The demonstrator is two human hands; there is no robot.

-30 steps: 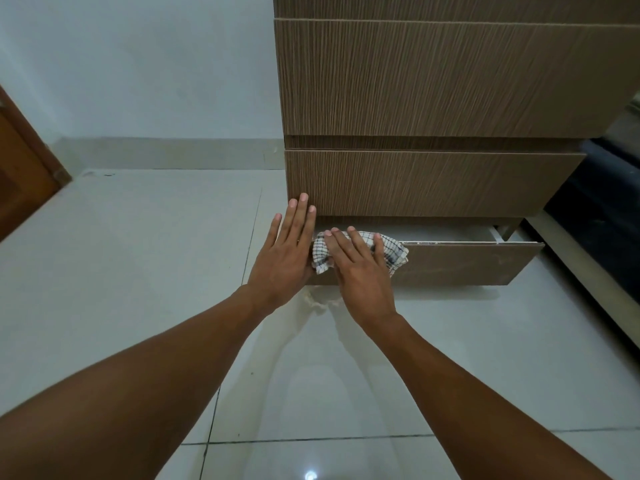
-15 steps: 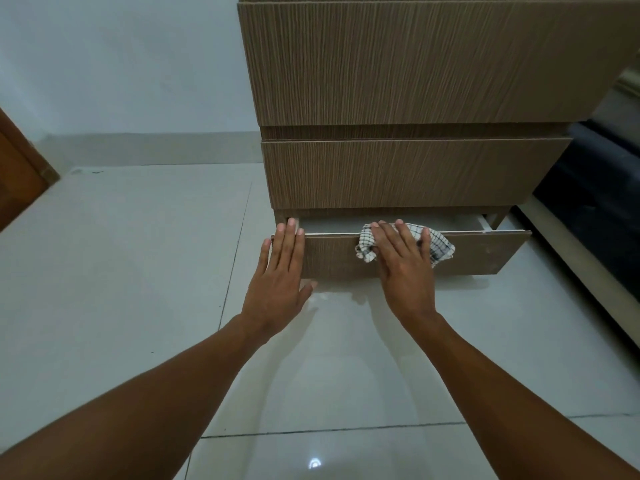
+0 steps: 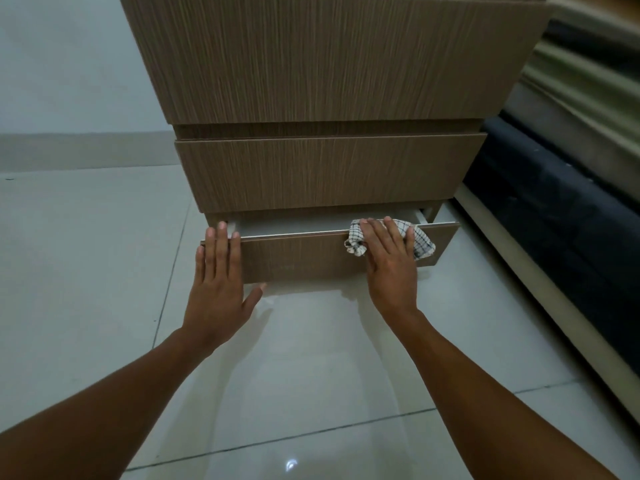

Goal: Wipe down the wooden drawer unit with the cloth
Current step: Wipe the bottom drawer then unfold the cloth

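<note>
The wooden drawer unit (image 3: 325,168) stands in front of me on the tiled floor. Its bottom drawer (image 3: 304,258) is pulled out a little. My right hand (image 3: 389,265) presses a white checked cloth (image 3: 420,242) flat against the top edge of that drawer's front, near its right end. The fingers lie straight over the cloth. My left hand (image 3: 218,275) rests flat with straight fingers on the drawer front's left end, fingertips at the top edge.
Glossy pale floor tiles (image 3: 104,271) spread to the left and toward me. A dark upholstered bed base (image 3: 554,216) with a mattress (image 3: 585,74) above it runs along the right side, close to the unit. A white wall (image 3: 62,64) is behind.
My right hand has slid the cloth rightward along the drawer's top edge, from the left end to near the right end. My left hand dropped from the unit's corner to the drawer's left end.
</note>
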